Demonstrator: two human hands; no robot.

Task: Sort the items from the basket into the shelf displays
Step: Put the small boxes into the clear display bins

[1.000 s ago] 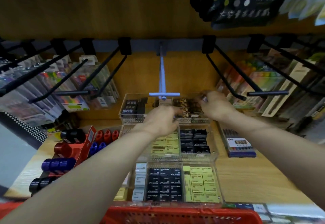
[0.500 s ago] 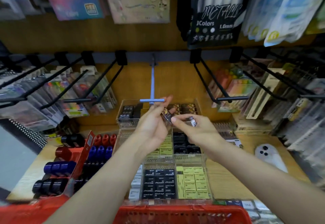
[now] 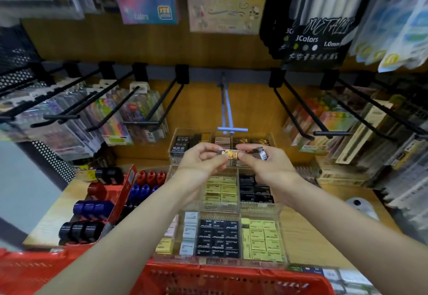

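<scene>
Gold box held level between both hands, above the clear trays

The gold box [image 3: 229, 154] lies crosswise, left hand [image 3: 201, 162] pinching one end, right hand [image 3: 266, 163] the other with a dark box [image 3: 261, 152] tucked in its fingers; the back tray [image 3: 172, 153] sits just beyond, the basket [image 3: 220, 278] nearest the person.

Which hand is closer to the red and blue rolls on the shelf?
Left. The left hand is up and to the right of the rolls; the right hand is farther right, past the left one.
</scene>
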